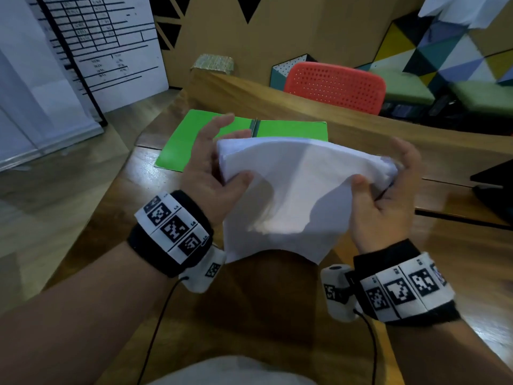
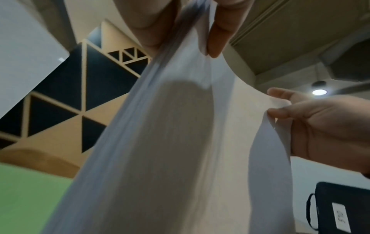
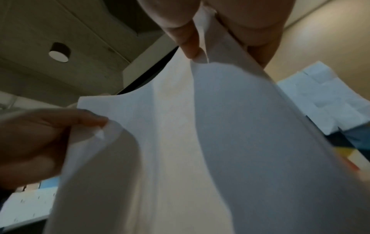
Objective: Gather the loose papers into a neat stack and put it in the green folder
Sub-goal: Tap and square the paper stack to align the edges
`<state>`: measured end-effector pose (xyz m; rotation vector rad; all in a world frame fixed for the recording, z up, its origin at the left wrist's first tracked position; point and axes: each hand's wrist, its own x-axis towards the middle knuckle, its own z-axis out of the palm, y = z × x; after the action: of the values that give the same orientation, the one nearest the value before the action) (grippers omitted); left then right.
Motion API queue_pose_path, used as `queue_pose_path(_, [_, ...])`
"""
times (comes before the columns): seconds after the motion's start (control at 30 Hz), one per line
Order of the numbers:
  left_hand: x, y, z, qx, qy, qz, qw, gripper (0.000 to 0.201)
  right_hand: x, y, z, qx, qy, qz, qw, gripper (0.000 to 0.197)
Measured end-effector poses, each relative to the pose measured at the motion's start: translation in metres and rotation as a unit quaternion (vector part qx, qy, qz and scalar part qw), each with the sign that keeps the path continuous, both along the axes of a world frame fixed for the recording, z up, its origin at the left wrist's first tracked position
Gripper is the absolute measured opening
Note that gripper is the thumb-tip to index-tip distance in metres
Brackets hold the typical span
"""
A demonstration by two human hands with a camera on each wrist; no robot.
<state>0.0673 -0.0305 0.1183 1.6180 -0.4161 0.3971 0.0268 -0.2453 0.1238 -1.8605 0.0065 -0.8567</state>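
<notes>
A stack of white papers is held up above the wooden table, bowed in the middle. My left hand pinches its left edge with the thumb in front and fingers behind. Its right edge is pinched by my right hand the same way. The green folder lies open and flat on the table just beyond the papers, partly hidden by them. In the left wrist view the papers hang from my left hand, and the right hand holds the far edge. The right wrist view shows the papers pinched likewise.
A red perforated chair stands behind the table's raised back edge. A black object lies at the table's right side. A white printed board leans at the left. Bare wood lies below the papers.
</notes>
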Motion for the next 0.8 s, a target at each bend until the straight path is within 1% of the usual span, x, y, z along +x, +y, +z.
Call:
queue_pose_path(0.07, [0.002,-0.001,0.004,0.046,-0.031,0.010,0.998,0.043,0.003,-0.007,0.001,-0.041,0.003,0.003,0.999,0.046])
queue_pose_path(0.1, [0.003,-0.002,0.004,0.058,-0.039,0.019,0.997,0.040,0.004,-0.009,0.001,-0.055,0.008,0.004,0.998,0.041])
queue_pose_path(0.17, [0.004,-0.002,0.003,0.044,-0.032,0.022,0.998,0.044,0.005,-0.011,0.004,-0.065,0.001,0.009,0.998,0.035])
queue_pose_path(0.2, [0.004,-0.002,0.003,0.014,-0.007,0.007,1.000,0.048,0.005,-0.011,0.005,-0.053,0.000,0.019,0.998,0.035])
queue_pose_path(0.23, [0.004,-0.001,0.004,-0.022,0.031,-0.014,0.999,0.054,0.004,-0.010,0.007,-0.017,0.010,0.040,0.999,0.041])
queue_pose_path(0.27, [0.005,-0.002,0.004,-0.040,0.071,-0.031,0.996,0.057,0.005,-0.010,0.007,0.040,0.026,0.065,0.997,0.050])
queue_pose_path(0.3, [0.006,-0.005,0.005,-0.034,0.111,-0.032,0.993,0.054,0.006,-0.009,0.006,0.105,0.048,0.087,0.990,0.056])
queue_pose_path(0.33, [0.007,-0.009,0.002,-0.017,0.142,-0.020,0.989,0.042,0.008,-0.007,0.005,0.159,0.066,0.100,0.980,0.054])
queue_pose_path(0.37, [0.008,-0.012,0.003,-0.007,0.165,0.001,0.986,0.024,0.010,-0.006,0.004,0.196,0.080,0.102,0.972,0.045])
queue_pose_path(0.4, [0.008,-0.016,0.004,-0.004,0.180,0.027,0.983,0.017,0.011,-0.004,0.005,0.215,0.084,0.096,0.968,0.035])
queue_pose_path(0.47, [0.008,-0.022,0.005,-0.018,0.166,0.061,0.984,0.027,0.012,-0.002,0.009,0.219,0.063,0.084,0.970,0.027])
queue_pose_path(0.57, [0.005,-0.023,0.006,-0.043,0.154,0.097,0.982,0.031,0.010,-0.002,0.012,0.209,0.023,0.093,0.973,0.019])
queue_pose_path(0.7, [-0.001,-0.025,-0.003,-0.037,0.189,0.079,0.978,0.027,0.006,0.000,-0.004,0.208,0.043,0.076,0.974,0.026])
queue_pose_path(0.8, [-0.003,-0.028,-0.003,-0.056,0.192,0.077,0.977,0.029,0.006,-0.003,-0.007,0.231,0.032,0.074,0.970,0.029])
